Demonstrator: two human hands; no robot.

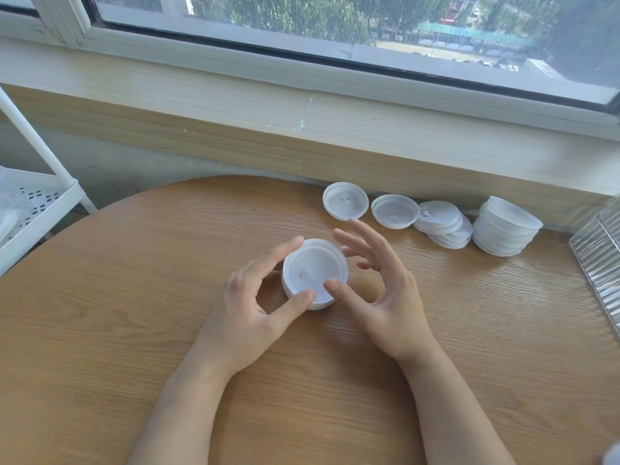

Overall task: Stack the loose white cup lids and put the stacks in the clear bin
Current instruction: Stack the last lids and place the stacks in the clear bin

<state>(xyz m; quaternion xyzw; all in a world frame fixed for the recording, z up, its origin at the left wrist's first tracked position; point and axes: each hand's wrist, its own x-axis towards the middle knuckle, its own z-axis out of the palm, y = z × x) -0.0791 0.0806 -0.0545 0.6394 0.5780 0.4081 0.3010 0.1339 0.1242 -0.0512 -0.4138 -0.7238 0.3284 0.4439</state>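
A short stack of white cup lids (313,271) sits in the middle of the round wooden table (134,297). My left hand (255,307) grips it, index finger on its far left rim and thumb on its near edge. My right hand (382,290) is beside it, thumb tip pressing the top lid's near right rim, its fingers spread and lifted off. Farther back lie two single lids (345,200) (395,211), a slumped stack (443,228) and a taller stack (506,226). The clear bin (600,260) shows at the right edge.
A wooden window sill (302,129) runs behind the table under a window. A white perforated rack (37,209) stands at the left. Bare tabletop spreads to the left and in front of my hands.
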